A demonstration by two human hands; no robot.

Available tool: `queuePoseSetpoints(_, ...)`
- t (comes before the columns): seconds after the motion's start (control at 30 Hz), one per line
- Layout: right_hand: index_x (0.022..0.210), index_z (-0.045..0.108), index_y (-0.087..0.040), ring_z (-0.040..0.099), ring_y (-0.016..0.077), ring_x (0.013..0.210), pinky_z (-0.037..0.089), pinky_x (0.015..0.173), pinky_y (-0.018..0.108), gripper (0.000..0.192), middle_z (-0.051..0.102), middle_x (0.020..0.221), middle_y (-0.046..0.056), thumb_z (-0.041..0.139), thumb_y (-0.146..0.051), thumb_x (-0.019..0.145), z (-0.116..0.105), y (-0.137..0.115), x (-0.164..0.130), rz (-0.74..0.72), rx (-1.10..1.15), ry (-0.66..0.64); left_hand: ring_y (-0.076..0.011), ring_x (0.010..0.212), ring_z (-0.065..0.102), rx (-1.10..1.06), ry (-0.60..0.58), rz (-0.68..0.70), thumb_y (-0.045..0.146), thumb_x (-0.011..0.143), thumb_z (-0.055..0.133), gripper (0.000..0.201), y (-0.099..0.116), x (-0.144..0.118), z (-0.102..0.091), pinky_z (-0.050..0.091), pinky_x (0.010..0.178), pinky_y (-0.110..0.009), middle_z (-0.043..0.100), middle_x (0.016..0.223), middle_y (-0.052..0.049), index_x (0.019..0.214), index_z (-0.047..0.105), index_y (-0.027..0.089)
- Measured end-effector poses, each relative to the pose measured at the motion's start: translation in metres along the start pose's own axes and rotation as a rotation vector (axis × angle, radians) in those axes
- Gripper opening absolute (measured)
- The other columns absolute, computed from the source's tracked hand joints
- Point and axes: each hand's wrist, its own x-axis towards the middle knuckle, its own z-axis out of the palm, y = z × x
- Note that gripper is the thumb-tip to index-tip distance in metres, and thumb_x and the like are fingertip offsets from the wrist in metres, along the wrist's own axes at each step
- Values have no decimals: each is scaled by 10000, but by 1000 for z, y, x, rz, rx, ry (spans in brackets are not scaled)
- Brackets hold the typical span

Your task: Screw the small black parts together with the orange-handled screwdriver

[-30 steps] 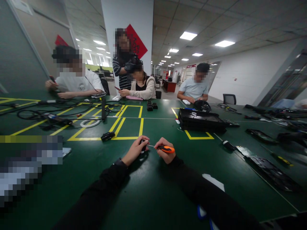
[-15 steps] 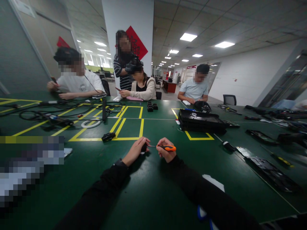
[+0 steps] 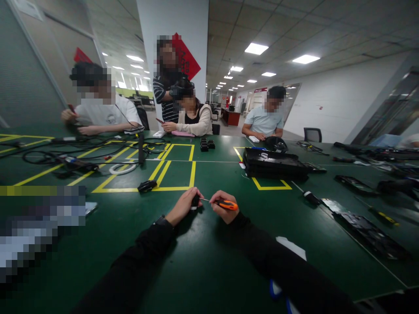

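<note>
My left hand [image 3: 185,205] is closed around a small black part [image 3: 195,201] with a white patch on its lower side. Most of that part is hidden by the fingers, so its kind does not show. An orange and black screwdriver [image 3: 227,204] lies in my right hand [image 3: 225,212], which is closed on its handle. The thin metal shaft points left, its tip at the black part; whether it touches cannot be made out. Both hands are just above the green table [image 3: 209,257].
Black cables [image 3: 49,155] and a white cable coil [image 3: 122,168] lie left, near a black clip-like object [image 3: 147,186]. Stacked black casings [image 3: 275,163] stand right of centre. Small black blocks [image 3: 204,145] sit farther back. A yellow-black screwdriver [image 3: 382,216] lies right. Several people are across the table.
My right hand and the screwdriver have shifted slightly left, and the handle has turned a little. The left hand keeps its hold on the black part.
</note>
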Motion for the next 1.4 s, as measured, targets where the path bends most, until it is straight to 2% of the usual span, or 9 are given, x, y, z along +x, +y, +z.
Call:
queuePoseSetpoints(0.13,720,596,-169,443,91,534,354,492,213,109,487,651,-1,528,-254,713,0,-4,-2,-52,-70,-43,-116,558,546,-12,34,8,481,785,385,363,-6,2,-2,407,506,-227,586,696,-19,788,529,148)
queuePoseSetpoints(0.33,891,528,-184,364,73,402,301,441,199,167,422,484,-65,481,-248,744,4,-1,-4,27,-93,-8,-112,548,546,-22,39,26,481,781,388,359,-6,2,0,413,513,-228,588,727,-22,781,519,147)
queuePoseSetpoints(0.5,737,563,-179,425,108,555,340,533,230,88,456,606,-16,541,-196,653,5,-5,-4,-159,-184,-62,-113,558,545,-54,53,18,484,772,398,353,-7,2,-1,426,531,-236,579,754,-23,787,507,148)
queuePoseSetpoints(0.6,739,603,-181,442,133,634,355,598,257,98,471,660,11,542,-226,677,3,-9,-5,-232,-238,-96,-115,577,549,-49,47,29,478,771,405,348,-8,3,-2,438,561,-245,579,775,-28,790,513,148)
queuePoseSetpoints(0.77,904,554,-188,381,92,485,327,515,223,189,435,547,-41,484,-244,738,3,-6,-6,-106,-256,-34,-120,572,550,-30,60,12,509,767,391,384,-8,4,-1,437,561,-247,585,769,-36,790,514,146)
queuePoseSetpoints(0.93,828,512,-184,399,85,452,328,487,211,113,447,515,-53,481,-239,734,7,-1,-7,-38,-192,23,-112,561,555,-62,44,39,505,771,391,378,-7,3,0,432,551,-240,586,755,-26,771,513,147)
queuePoseSetpoints(1.1,816,528,-180,403,84,453,325,477,212,113,463,533,-46,499,-216,713,6,-2,-7,-49,-166,20,-115,569,556,-39,56,27,501,762,407,373,-5,2,1,435,560,-246,589,764,-28,775,519,146)
queuePoseSetpoints(1.27,698,610,-174,460,124,592,369,563,250,113,488,623,5,513,-233,698,0,-7,-3,-177,-185,-17,-116,579,552,-8,59,34,503,770,387,377,-4,1,1,435,568,-247,587,769,-26,775,524,151)
queuePoseSetpoints(1.4,780,612,-175,429,99,495,348,487,231,188,468,574,-11,454,-276,768,0,-8,-2,-69,-125,19,-113,591,549,4,30,51,487,785,381,357,-3,0,1,433,574,-240,579,766,-19,784,519,157)
